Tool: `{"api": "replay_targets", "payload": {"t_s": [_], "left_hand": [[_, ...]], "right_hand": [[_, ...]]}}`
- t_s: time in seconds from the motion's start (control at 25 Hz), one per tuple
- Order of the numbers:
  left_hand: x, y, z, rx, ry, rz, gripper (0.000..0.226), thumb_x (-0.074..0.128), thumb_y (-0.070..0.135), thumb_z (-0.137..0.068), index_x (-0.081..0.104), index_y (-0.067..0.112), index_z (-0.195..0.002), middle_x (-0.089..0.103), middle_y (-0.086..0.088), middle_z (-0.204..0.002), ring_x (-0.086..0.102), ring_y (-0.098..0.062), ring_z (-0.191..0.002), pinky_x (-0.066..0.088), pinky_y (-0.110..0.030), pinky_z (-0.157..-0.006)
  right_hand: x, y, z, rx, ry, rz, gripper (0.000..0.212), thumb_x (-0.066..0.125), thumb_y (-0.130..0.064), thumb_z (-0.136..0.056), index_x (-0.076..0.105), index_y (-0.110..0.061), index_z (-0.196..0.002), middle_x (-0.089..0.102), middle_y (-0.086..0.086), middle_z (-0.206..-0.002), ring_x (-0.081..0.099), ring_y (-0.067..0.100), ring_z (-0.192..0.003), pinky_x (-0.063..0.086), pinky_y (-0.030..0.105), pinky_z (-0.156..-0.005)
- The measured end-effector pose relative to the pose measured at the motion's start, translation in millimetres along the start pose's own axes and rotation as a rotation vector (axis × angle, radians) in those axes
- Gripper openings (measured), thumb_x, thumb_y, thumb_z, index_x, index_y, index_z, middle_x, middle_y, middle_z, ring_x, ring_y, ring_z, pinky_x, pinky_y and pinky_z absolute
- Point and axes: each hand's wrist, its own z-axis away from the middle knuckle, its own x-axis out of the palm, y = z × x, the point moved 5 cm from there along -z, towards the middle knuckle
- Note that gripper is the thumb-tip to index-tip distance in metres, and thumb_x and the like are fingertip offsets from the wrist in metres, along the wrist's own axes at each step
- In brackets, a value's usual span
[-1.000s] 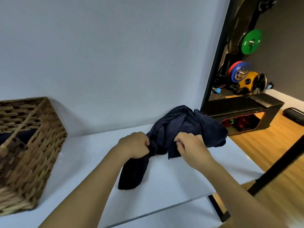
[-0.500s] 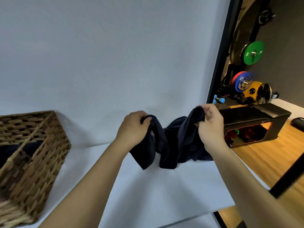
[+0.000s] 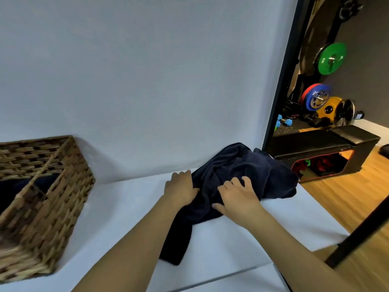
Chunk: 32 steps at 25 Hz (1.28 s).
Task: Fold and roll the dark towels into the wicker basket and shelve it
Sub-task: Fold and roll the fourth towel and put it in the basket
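A dark navy towel (image 3: 250, 171) lies crumpled on the white table (image 3: 130, 207), one end trailing toward the near edge. My left hand (image 3: 181, 189) rests flat on the towel's left edge with the fingers apart. My right hand (image 3: 239, 196) presses on the towel's middle, fingers spread. Neither hand grips the cloth. The wicker basket (image 3: 52, 199) stands at the left of the table, with dark cloth (image 3: 12, 186) showing inside it.
A white wall rises behind the table. Past the table's right end stand a black bench (image 3: 328, 146) and coloured weight plates (image 3: 331, 60) on a wooden floor. A black bar (image 3: 357, 234) crosses the lower right.
Half a second ago both hands held the towel up in the air by its edge. Now the towel is down on the table and both hands lie open on it.
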Motion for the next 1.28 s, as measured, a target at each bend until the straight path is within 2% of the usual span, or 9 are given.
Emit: {"api": "replay_targets", "payload": {"t_s": [0.2,0.36,0.48,0.6,0.68,0.76,0.88,1.12,1.28], "left_hand": [[-17,-10,-11,-0.059,-0.067,0.531,0.019,0.060,0.025,-0.096,0.069,0.008,-0.101,0.071,-0.010,-0.103,0.068,-0.026,-0.094,0.055,-0.034,-0.083],[-107,-7,2,0.005,0.244,0.956,0.012,0.060,0.021,-0.099,0.067,0.014,-0.105,0.072,-0.008,-0.108,0.069,-0.024,-0.096,0.057,-0.038,-0.085],[-166,-17,31,0.090,0.468,0.885,0.010,0.066,0.026,-0.095,0.067,0.018,-0.102,0.072,-0.001,-0.099,0.068,-0.018,-0.090,0.055,-0.034,-0.076],[-162,-42,48,-0.001,0.243,0.589,0.028,0.072,0.046,-0.087,0.072,0.019,-0.092,0.075,-0.001,-0.087,0.072,-0.018,-0.082,0.056,-0.032,-0.071],[-130,-68,55,-0.124,0.012,0.305,0.047,0.067,0.063,-0.085,0.073,0.016,-0.086,0.075,-0.002,-0.083,0.072,-0.021,-0.080,0.057,-0.035,-0.076],[-97,-94,61,-0.205,-0.113,0.127,0.052,0.061,0.065,-0.088,0.067,0.014,-0.078,0.069,-0.002,-0.079,0.068,-0.025,-0.074,0.054,-0.033,-0.070],[-63,-116,74,-0.239,-0.217,0.096,0.043,0.060,0.061,-0.091,0.061,0.021,-0.076,0.066,0.001,-0.080,0.067,-0.024,-0.074,0.054,-0.031,-0.070],[-55,-110,87,-0.069,-0.005,0.263,0.032,0.059,0.040,-0.098,0.064,0.013,-0.081,0.067,0.001,-0.079,0.064,-0.021,-0.076,0.047,-0.029,-0.065],[-106,-114,106,-0.030,0.572,0.818,0.027,0.058,0.032,-0.101,0.067,0.012,-0.085,0.068,0.001,-0.076,0.064,-0.018,-0.073,0.051,-0.032,-0.064]], "right_hand": [[-16,12,-4,0.057,0.171,-0.134,0.018,0.042,-0.036,-0.104,0.055,-0.025,-0.108,0.057,-0.007,-0.105,0.048,0.021,-0.108,0.023,0.045,-0.110],[-75,45,1,0.173,0.573,-0.870,0.008,0.050,-0.030,-0.103,0.053,-0.027,-0.096,0.063,-0.008,-0.086,0.057,0.020,-0.086,0.045,0.036,-0.082],[-114,45,8,0.037,0.792,-1.338,0.008,0.053,-0.015,-0.103,0.055,-0.021,-0.098,0.065,-0.004,-0.081,0.063,0.019,-0.077,0.050,0.032,-0.072],[-102,20,2,-0.033,0.523,-1.552,0.014,0.057,-0.008,-0.100,0.060,-0.015,-0.089,0.066,-0.005,-0.076,0.061,0.012,-0.071,0.048,0.026,-0.069],[-67,4,-2,0.053,0.253,-1.362,0.015,0.058,-0.029,-0.100,0.060,-0.021,-0.088,0.069,-0.005,-0.080,0.065,0.012,-0.070,0.048,0.028,-0.069],[-27,-13,-1,0.072,0.030,-0.716,0.028,0.052,-0.055,-0.097,0.059,-0.028,-0.098,0.064,-0.010,-0.099,0.063,0.014,-0.090,0.048,0.032,-0.079],[11,-40,3,-0.004,-0.068,-0.156,0.050,0.044,-0.060,-0.096,0.050,-0.024,-0.131,0.046,-0.001,-0.132,0.045,0.026,-0.121,0.037,0.041,-0.103],[1,-52,-3,-0.065,0.088,-0.159,0.011,0.038,-0.028,-0.104,0.049,-0.026,-0.107,0.050,-0.006,-0.111,0.048,0.021,-0.106,0.033,0.040,-0.098],[-54,-22,1,0.071,0.511,-1.014,0.010,0.044,-0.023,-0.105,0.045,-0.017,-0.097,0.057,-0.005,-0.080,0.055,0.009,-0.072,0.043,0.023,-0.070]]}}
